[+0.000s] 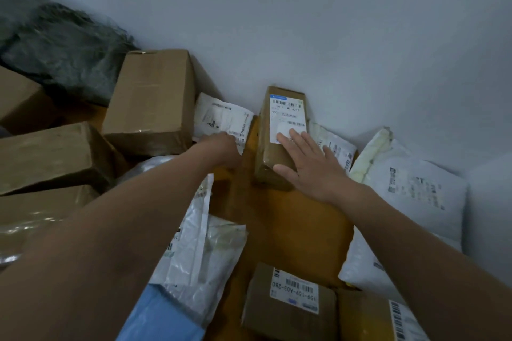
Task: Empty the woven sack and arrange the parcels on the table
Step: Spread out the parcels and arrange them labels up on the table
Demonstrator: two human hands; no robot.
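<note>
While the sack (63,55) is lying slumped at ten o'clock against the wall (332,36), parcels are being lined up on the table (291,224).
A box (286,113) at twelve o'clock is being pressed by the right hand (313,166), its fingers lying straight and spread across the label, with nothing being gripped. The left hand (221,152) is being held at the near edge of a mailer (224,116) at eleven o'clock, just beside the box; its fingers are hidden past the knuckles, so whether the mailer is being pinched cannot be told. The arranging step is judged to be in hand, the sack looking largely emptied, though its inside is not being shown. Next, the box is likely needing to be squared against the wall and the mailer drawn level beside it, before the carton (288,302) at six o'clock is being dealt with.
</note>
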